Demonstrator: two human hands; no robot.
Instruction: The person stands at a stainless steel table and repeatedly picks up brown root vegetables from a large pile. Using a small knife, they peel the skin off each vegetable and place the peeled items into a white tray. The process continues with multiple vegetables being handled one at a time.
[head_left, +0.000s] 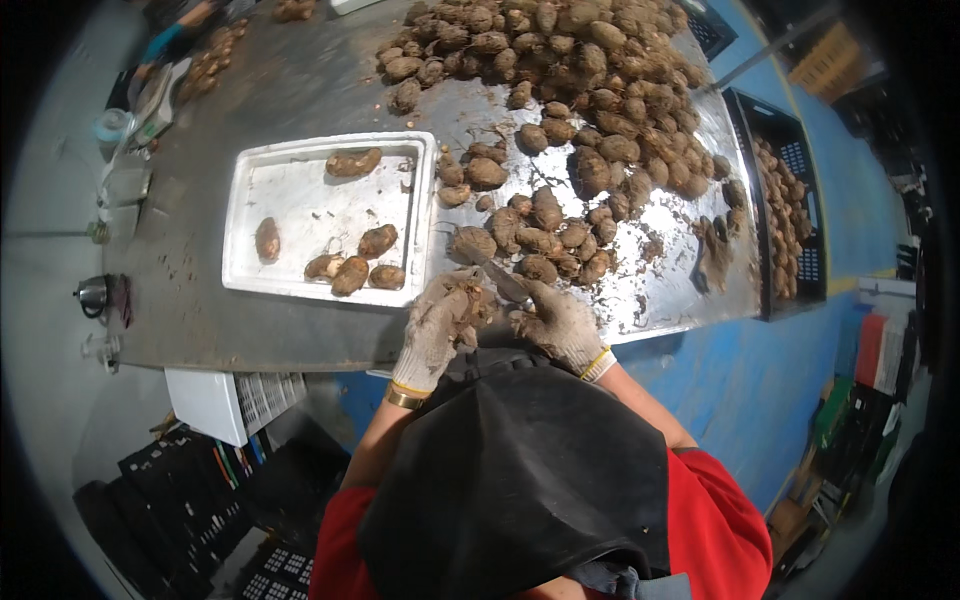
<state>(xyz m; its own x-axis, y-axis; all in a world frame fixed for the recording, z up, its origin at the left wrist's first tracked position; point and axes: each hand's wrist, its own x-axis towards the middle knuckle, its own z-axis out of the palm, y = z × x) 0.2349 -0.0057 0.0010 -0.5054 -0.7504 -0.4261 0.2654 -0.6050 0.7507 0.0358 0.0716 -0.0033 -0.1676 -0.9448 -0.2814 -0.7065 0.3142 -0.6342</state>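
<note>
My left hand (429, 330), in a soiled white knit glove, grips a brown, ragged taro-like corm (474, 304); the fingers hide part of it. My right hand (561, 324), gloved the same way, is shut on a knife whose blade (502, 280) points up and left, close to that corm. Ahead of both hands lies a loose group of hairy brown corms (538, 240) on the metal table (300, 336). To the left is a white foam tray (311, 187) holding several corms, among them a long one (352, 163) at its far side.
A large heap of corms (592, 45) covers the table's far right. Dirty gloves (714, 255) lie near the right edge, beside a black crate (814, 247) filled with corms. At the far left, another person's arm (161, 43) is near more corms (217, 60). A kettle (93, 295) stands left.
</note>
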